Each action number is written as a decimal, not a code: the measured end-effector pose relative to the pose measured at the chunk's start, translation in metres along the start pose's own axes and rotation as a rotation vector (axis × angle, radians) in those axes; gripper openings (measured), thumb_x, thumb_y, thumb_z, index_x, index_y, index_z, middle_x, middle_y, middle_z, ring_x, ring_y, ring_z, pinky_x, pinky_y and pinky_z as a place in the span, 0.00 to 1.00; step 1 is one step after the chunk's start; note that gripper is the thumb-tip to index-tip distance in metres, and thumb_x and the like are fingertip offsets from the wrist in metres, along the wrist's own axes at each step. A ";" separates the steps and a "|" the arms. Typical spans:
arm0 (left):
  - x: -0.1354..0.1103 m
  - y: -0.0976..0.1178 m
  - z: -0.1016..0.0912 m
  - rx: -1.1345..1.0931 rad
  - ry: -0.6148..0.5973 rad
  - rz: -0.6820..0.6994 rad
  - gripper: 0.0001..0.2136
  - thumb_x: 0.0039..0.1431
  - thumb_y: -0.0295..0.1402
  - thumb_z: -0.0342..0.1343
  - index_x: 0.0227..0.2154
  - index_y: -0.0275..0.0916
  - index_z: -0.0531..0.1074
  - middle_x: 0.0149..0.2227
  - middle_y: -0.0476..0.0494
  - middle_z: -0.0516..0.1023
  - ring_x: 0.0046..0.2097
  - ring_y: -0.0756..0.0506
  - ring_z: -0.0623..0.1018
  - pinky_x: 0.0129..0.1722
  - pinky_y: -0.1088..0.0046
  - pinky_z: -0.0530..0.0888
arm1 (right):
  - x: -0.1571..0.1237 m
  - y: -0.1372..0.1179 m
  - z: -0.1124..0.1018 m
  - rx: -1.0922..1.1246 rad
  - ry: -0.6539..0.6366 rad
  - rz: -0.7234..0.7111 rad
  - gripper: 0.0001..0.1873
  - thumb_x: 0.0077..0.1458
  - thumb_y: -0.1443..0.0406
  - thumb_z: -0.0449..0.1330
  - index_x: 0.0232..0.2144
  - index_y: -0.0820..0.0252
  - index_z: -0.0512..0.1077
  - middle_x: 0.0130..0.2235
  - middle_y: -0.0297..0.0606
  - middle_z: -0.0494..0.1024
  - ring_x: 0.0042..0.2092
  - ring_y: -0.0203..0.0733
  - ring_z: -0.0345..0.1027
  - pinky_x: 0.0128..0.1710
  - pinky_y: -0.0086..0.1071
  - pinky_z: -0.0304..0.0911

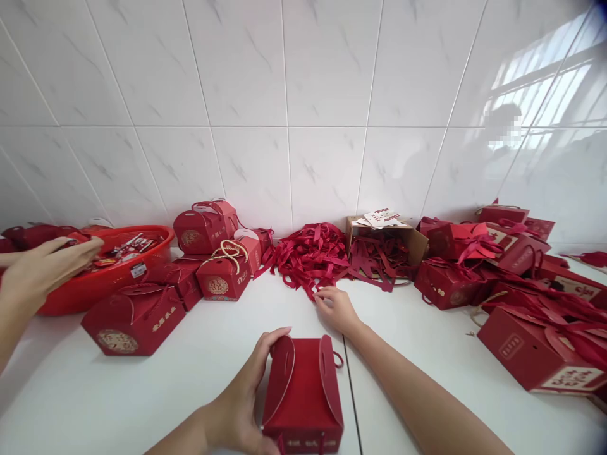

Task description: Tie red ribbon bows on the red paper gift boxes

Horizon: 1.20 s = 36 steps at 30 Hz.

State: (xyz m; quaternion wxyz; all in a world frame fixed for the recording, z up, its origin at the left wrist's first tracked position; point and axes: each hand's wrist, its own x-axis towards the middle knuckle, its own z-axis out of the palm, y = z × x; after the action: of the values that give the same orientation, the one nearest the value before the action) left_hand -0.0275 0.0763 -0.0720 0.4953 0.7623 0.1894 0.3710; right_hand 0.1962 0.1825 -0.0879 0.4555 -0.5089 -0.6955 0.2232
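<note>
The white table (427, 354) bears a heap of red ribbons (310, 253) just beyond the right hand (337, 309). Its fingertips touch the heap's near edge, but whether they pinch a strand cannot be told. Far to the left, another person's hand (45, 268) hovers at a red basket (109, 281). The left hand (246, 398) clasps the side of the red gift box (303, 395), which stands upright just short of the right hand.

Deep red gift box (303, 395), red ribbons (310, 253), red basin (102, 278), gold-emblemed red boxes (134, 319), white marbled tiles (284, 95).

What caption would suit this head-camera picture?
Left hand steadies a red gift box while the right hand touches a pile of red ribbons.
</note>
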 end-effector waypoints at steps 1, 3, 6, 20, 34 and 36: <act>0.000 0.000 -0.002 0.032 0.027 -0.020 0.58 0.29 0.55 0.68 0.62 0.48 0.41 0.58 0.32 0.55 0.59 0.25 0.61 0.58 0.46 0.56 | 0.000 0.000 -0.002 0.049 0.028 -0.006 0.09 0.51 0.65 0.57 0.30 0.58 0.78 0.37 0.40 0.79 0.42 0.43 0.71 0.47 0.37 0.61; 0.001 0.001 -0.007 0.061 0.064 -0.050 0.56 0.32 0.57 0.65 0.62 0.47 0.40 0.58 0.31 0.55 0.59 0.26 0.61 0.58 0.46 0.56 | 0.004 -0.003 -0.008 0.149 0.102 0.000 0.09 0.50 0.62 0.58 0.27 0.59 0.77 0.34 0.41 0.79 0.38 0.43 0.71 0.43 0.37 0.64; 0.002 0.001 -0.012 0.057 0.061 -0.076 0.54 0.37 0.58 0.63 0.63 0.47 0.37 0.60 0.30 0.55 0.60 0.27 0.61 0.58 0.47 0.57 | 0.015 -0.014 -0.023 0.323 0.216 0.041 0.13 0.49 0.57 0.59 0.32 0.61 0.75 0.34 0.42 0.79 0.37 0.43 0.72 0.39 0.37 0.67; -0.002 -0.007 -0.017 0.054 0.054 -0.071 0.54 0.41 0.52 0.65 0.63 0.50 0.33 0.63 0.33 0.50 0.61 0.29 0.58 0.59 0.48 0.56 | -0.033 -0.135 -0.179 0.469 0.151 -0.075 0.21 0.50 0.66 0.61 0.48 0.46 0.72 0.44 0.33 0.76 0.29 0.33 0.71 0.29 0.29 0.69; 0.000 -0.007 -0.014 0.126 0.094 -0.032 0.51 0.41 0.54 0.63 0.63 0.52 0.37 0.62 0.36 0.49 0.62 0.28 0.54 0.58 0.49 0.57 | 0.003 -0.027 -0.172 -0.494 -0.095 0.283 0.08 0.46 0.71 0.59 0.29 0.59 0.78 0.34 0.39 0.80 0.36 0.43 0.73 0.37 0.32 0.65; 0.000 -0.006 -0.013 0.119 0.101 -0.030 0.52 0.41 0.55 0.63 0.63 0.52 0.36 0.62 0.36 0.49 0.62 0.28 0.55 0.58 0.49 0.57 | 0.004 -0.027 -0.140 -0.470 -0.118 0.242 0.05 0.49 0.68 0.60 0.27 0.60 0.77 0.32 0.41 0.79 0.36 0.44 0.73 0.35 0.32 0.64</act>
State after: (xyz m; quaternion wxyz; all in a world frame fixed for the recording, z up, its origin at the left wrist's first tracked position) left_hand -0.0365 0.0869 -0.0739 0.4444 0.7678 0.2474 0.3895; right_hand 0.3030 0.1549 0.0027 0.2536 -0.6662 -0.6877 0.1374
